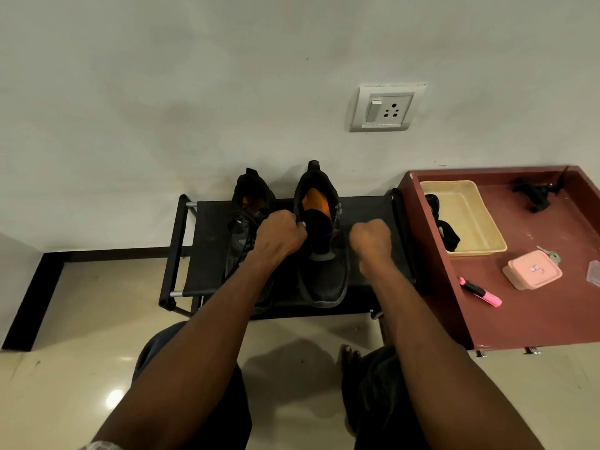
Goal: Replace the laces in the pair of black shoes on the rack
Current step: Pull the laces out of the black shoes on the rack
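Two black fabric high-top shoes sit side by side, heels toward the wall, on the dark cloth-covered shelf of a black metal-framed rack (207,254), as a person works on them with both bare hands. The right-hand shoe (323,248), its orange insole showing and its tongue pulled forward, appears stripped of its lace across the open throat, though the dim light makes that hard to confirm. The left-hand shoe (246,219) shows a tangle of dark cord over its upper, so it seems laced or partly laced. The left hand (281,237) has its fingers curled tight at the collar edge of the right-hand shoe, apparently pinching it or a lace end there. The right hand (370,240) is balled just beside the shoe's outer side; whether it holds a lace cannot be told. By this reckoning the job is in its early or middle stretch, with fresh lacing not yet visible on either shoe.

Beside the rack stands a maroon laminate tabletop (519,319) with a raised rim. It carries a shallow cream plastic tray (467,219) with a black bundle (446,235) draped over its edge, another black bundle (535,193) farther back, a pink lidded box (532,269) and a pink highlighter pen (480,291). Glossy beige floor tiles reflect a lamp.
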Tool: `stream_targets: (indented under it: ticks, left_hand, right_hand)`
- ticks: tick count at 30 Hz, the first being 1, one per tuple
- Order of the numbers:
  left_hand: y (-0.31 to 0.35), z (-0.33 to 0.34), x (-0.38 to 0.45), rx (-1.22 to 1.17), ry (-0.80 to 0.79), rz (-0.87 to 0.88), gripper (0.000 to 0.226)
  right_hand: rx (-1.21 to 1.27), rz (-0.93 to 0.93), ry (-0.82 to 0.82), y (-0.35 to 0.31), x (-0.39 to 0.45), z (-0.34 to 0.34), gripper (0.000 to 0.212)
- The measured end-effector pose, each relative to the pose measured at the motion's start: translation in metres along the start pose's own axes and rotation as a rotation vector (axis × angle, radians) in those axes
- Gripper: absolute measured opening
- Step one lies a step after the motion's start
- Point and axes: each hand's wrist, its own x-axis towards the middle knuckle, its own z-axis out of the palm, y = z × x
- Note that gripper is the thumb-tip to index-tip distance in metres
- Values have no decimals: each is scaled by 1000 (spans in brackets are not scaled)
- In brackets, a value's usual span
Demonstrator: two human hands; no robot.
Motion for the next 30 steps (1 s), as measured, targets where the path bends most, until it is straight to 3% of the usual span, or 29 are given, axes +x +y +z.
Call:
stream_targets:
  ticks: [2, 3, 6, 8, 11, 13, 16, 19, 22, 24, 25, 27, 30]
  left_hand:
    - [1, -1, -6, -5, -14, 23, 42]
    - [1, 0, -7, -18, -18, 24, 44]
    - [-1, 4, -13, -82, -4, 3, 47]
    - [-2, 6, -14, -96, 14, 2, 48]
    - [-3, 12, -17, -93, 36, 12, 48]
    - [-6, 17, -19, -120, 58, 15, 47]
    - [-8, 18, -18, -132, 64, 1, 47]
    - [-9, 12, -12, -115, 56, 6, 47]
    - [-11, 8, -5, -100, 23, 5, 44]
    - [-11, 7, -2, -100, 12, -14, 43]
    - [-10, 6, -1, -102, 7, -17, 43]
    - [-8, 6, -2, -95, 0, -16, 43]
    - [-6, 7, -3, -94, 8, -15, 43]
  right_hand:
    - [77, 84, 10, 4, 1, -5, 24]
    - [15, 34, 32, 3, -2, -6, 27]
    - [-205, -388, 76, 4, -17, -5, 33]
    - [-412, -591, 18, 2, -27, 4, 34]
    - [-796, -722, -54, 8, -33, 24, 33]
    - [-891, -756, -61, 11, -31, 31, 29]
    - [-824, -742, -74, 12, -24, 36, 24]
    - [-549, -683, 22, 1, -18, 25, 20]
    - [-39, -343, 338, -7, 5, 3, 19]
    - [338, -94, 436, -8, 19, -15, 19]
    - [362, -21, 440, -7, 23, -23, 20]
    - [88, -22, 409, -4, 21, -32, 28]
    - [-190, -393, 266, -5, 7, -28, 38]
